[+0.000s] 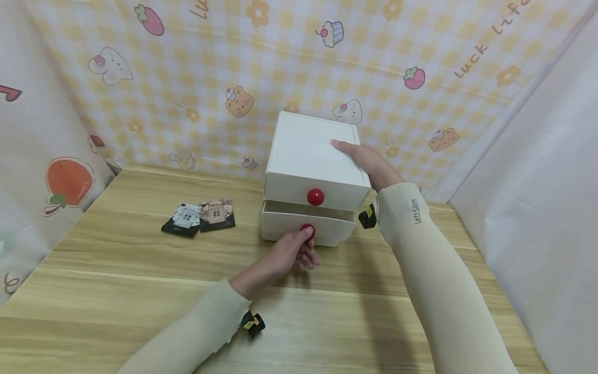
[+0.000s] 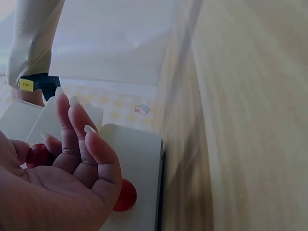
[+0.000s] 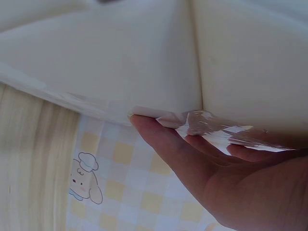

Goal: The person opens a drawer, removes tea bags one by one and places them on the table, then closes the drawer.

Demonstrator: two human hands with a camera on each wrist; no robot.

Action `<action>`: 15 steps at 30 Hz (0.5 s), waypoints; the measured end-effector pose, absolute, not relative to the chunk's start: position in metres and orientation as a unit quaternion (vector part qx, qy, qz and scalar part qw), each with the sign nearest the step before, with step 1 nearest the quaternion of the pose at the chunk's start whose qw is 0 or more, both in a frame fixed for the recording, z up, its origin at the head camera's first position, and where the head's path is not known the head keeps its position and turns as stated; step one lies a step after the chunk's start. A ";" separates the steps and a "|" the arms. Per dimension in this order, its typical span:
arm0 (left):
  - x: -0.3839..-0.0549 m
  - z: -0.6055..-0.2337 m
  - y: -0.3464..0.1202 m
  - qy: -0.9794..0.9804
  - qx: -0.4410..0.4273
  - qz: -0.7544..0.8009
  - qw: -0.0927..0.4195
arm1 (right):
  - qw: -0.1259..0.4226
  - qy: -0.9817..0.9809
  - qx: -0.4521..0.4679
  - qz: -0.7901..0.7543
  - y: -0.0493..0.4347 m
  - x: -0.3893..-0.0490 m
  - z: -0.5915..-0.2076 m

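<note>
Left hand [image 1: 286,254]: reaching forward, thumb over the lower red knob [image 1: 305,226], other fingers loosely bent, close together. Pinching or not, can't tell; left wrist view has both knobs behind the hand, one past the little finger. Right hand [image 1: 369,158]: arm extended, gripping the white drawer box [image 1: 308,148] on its right side, one digit on top; right wrist view adds fingertips along an edge, hidden from head view. Two drawers: upper drawer [image 1: 285,186] flush, lower drawer [image 1: 280,224] partly out. Box near middle of tabletop [image 1: 140,280] far edge. Two packets [image 1: 217,213] left of it, toward far left corner.
</note>
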State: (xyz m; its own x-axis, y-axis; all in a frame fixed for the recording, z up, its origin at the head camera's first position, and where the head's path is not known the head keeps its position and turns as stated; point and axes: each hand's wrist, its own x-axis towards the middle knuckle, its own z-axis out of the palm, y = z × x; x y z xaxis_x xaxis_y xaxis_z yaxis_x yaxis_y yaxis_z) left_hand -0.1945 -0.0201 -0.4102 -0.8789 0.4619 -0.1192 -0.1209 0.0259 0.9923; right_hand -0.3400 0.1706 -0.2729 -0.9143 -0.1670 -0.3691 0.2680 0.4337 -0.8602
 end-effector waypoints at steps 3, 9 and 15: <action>-0.199 -0.410 -0.019 0.685 0.106 0.689 0.212 | 0.206 0.819 0.030 -0.534 0.170 -0.340 -0.274; -0.206 -0.406 -0.018 0.692 0.091 0.685 0.209 | 0.200 0.822 0.032 -0.532 0.170 -0.340 -0.274; -0.209 -0.404 -0.016 0.699 0.088 0.680 0.205 | 0.201 0.826 0.033 -0.526 0.169 -0.340 -0.273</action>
State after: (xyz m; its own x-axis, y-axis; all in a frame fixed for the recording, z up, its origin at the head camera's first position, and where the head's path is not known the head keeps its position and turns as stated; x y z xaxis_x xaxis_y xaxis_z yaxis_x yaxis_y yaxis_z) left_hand -0.2094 -0.0158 -0.4039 -0.9010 0.4005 -0.1667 -0.1559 0.0595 0.9860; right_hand -0.3398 0.1695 -0.2726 -0.9173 -0.1566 -0.3662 0.2653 0.4455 -0.8551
